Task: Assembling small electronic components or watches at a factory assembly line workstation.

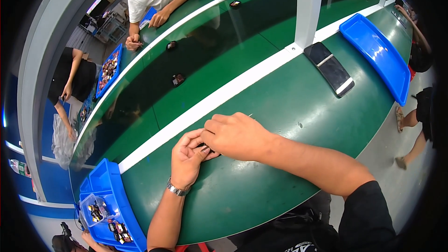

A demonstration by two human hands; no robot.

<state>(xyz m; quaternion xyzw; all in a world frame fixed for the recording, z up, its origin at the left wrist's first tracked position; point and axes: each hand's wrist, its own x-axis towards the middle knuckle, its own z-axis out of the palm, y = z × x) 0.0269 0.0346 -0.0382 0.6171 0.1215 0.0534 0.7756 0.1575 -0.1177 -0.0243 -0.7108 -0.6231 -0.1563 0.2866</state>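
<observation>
My left hand (187, 161), with a metal watch at the wrist, pinches a small dark part (211, 153) over the green worktable (298, 126). Bent across it from the right, my right hand (235, 136) is closed, its fingertips meeting those of the left. A thin pale tip (251, 115) sticks out beyond the right hand's knuckles; the rest of whatever it belongs to is hidden. Most of the small part is covered by my fingers, so its kind cannot be made out.
A blue tray (122, 205) at lower left holds a clear box and small parts. A dark phone-like slab (329, 69) and another blue tray (375, 58) lie to the right. Beyond the white rail, several small parts rest on the green belt (210, 72). Grey posts rise nearby; co-workers sit opposite.
</observation>
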